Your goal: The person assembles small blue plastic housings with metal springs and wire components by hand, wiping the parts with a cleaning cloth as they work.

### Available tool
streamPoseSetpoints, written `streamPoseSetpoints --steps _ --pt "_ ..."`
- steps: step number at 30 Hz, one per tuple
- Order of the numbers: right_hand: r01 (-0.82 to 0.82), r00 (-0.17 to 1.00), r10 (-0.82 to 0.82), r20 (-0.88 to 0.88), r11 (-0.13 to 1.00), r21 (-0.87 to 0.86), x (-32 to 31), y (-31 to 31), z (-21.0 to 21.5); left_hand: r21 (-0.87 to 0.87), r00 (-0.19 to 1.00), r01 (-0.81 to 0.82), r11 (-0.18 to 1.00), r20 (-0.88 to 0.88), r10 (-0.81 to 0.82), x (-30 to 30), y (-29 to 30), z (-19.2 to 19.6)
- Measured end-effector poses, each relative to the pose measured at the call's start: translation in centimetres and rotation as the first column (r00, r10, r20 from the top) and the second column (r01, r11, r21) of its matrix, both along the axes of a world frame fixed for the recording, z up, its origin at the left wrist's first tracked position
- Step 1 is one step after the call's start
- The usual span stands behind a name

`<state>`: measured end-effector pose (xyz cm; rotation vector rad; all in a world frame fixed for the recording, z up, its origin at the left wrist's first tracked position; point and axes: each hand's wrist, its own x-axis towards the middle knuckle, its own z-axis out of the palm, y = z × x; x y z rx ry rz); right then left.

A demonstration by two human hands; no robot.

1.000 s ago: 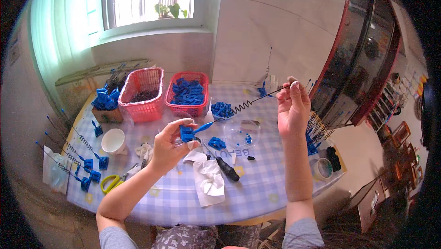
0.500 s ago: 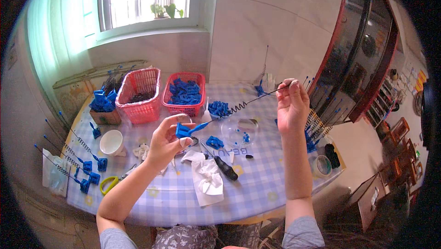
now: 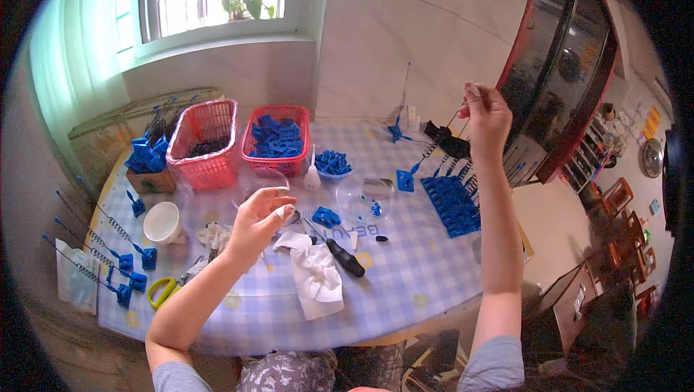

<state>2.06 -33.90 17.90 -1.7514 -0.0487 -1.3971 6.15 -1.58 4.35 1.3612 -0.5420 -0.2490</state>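
Fig.: my two hands over a round table w/ a blue-and-white checked cloth (image 3: pixel 405 298).

R hand (image 3: pixel 486 114), upper right of frame: raised, fingers pinched shut on the top end of a thin wire rod (image 3: pixel 442 139). Rod slants down-left from my fingertips; a coil spring sits around its lower part, and a small blue square base (image 3: pixel 405 180) hangs at its bottom end, right of frame centre, just above or touching the cloth; can't tell which.

L hand (image 3: pixel 260 220), centre-left: palm turned up, fingers loosely curled, half open; I can't make out anything gripped in it. It hovers over the cloth near a crumpled white rag (image 3: pixel 316 280) and a black-handled tool (image 3: pixel 345 257) lying lower centre.

Other items:
- Two red plastic baskets, upper centre-left: left one (image 3: pixel 204 145) w/ dark parts, right one (image 3: pixel 276 139) w/ blue parts.
- Small dish of blue parts (image 3: pixel 332 163) just right of the baskets.
- Flat batch of blue bases w/ springs (image 3: pixel 450 204), right of centre, below my R hand.
- White bowl (image 3: pixel 162 222), left.
- Finished rod-and-base pieces (image 3: pixel 108 258) along the left table edge.
- Yellow-handled scissors (image 3: pixel 163 291), lower left.
- Window w/ plants, top of frame.
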Motion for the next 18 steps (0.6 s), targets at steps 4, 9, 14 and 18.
streamPoseSetpoints --steps 4,9,14,18 --pt "0.098 0.987 -0.102 -0.121 0.994 -0.044 1.9 -3.3 -2.3 0.003 0.999 0.014 1.000 0.042 -0.014 0.2 -0.7 -0.6" --pt "0.210 0.940 -0.236 -0.246 0.969 -0.127 4.7 -4.8 -4.7 0.004 1.000 -0.002 1.000 0.030 0.002 0.0 -0.2 -0.3" --pt "0.377 0.857 -0.458 -0.237 0.869 -0.319 6.8 -7.2 -5.7 -0.012 1.000 0.016 1.000 0.011 -0.015 0.3 -0.2 -0.8" --pt "0.354 0.866 -0.421 -0.271 0.898 -0.263 6.9 -6.7 -5.2 -0.014 1.000 0.010 1.000 0.009 -0.010 0.3 -0.1 -0.9"
